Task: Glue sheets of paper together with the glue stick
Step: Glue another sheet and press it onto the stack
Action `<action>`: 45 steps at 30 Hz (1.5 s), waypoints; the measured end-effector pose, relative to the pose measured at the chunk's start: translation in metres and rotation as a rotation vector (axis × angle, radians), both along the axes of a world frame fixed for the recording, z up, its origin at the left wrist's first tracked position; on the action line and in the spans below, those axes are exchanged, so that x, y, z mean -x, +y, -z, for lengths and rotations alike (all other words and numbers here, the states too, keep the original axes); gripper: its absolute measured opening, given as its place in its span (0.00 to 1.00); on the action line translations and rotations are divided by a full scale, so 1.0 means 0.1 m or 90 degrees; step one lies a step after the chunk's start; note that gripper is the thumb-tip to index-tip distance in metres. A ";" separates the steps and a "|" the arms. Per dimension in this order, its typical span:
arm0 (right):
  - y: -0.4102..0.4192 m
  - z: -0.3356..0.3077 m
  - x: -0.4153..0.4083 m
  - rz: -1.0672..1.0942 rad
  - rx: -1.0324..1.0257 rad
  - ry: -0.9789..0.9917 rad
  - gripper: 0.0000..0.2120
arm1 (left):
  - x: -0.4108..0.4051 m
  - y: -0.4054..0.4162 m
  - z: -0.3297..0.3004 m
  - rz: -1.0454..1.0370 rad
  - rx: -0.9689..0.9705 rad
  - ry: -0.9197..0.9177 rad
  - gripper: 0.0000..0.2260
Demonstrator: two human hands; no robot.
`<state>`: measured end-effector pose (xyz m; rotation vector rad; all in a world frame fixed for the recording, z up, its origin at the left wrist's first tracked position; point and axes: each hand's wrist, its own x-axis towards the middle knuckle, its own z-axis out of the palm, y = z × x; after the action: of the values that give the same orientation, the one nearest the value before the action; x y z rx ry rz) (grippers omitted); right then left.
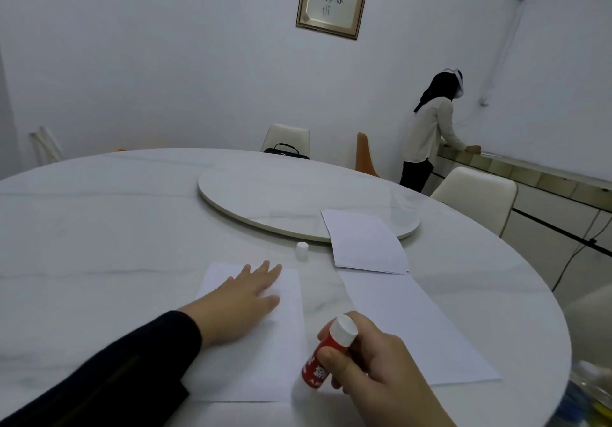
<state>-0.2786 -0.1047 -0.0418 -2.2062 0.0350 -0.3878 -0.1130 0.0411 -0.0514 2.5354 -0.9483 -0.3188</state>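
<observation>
One glue stick (pixel 328 352) (red barrel, white end uppermost) was gripped in the right hand (pixel 381 370), its lower tip at the near right edge of the sheet (pixel 265 340) that the left hand (pixel 241 297) pressed flat with fingers spread. A second sheet (pixel 417 324) lay just to the right; the cap (pixel 302 247) stood beyond. Risks: the tip could overrun onto the table (pixel 99 244), or the sheet could crease if the flat hand eased off.

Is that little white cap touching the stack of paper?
Apart. The head view shows the cap standing alone on the table, with bare tabletop between it and the paper stack.
</observation>
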 end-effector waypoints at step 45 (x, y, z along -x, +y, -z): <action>-0.12 -0.14 0.18 -0.090 -0.002 -0.009 0.06 | 0.32 -0.08 0.09 0.139 -0.153 -0.123 0.25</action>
<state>-0.2963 -0.1168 -0.0279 -2.1879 -0.1275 -0.3245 -0.1449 0.0327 -0.0602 2.7201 -1.3392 -0.2692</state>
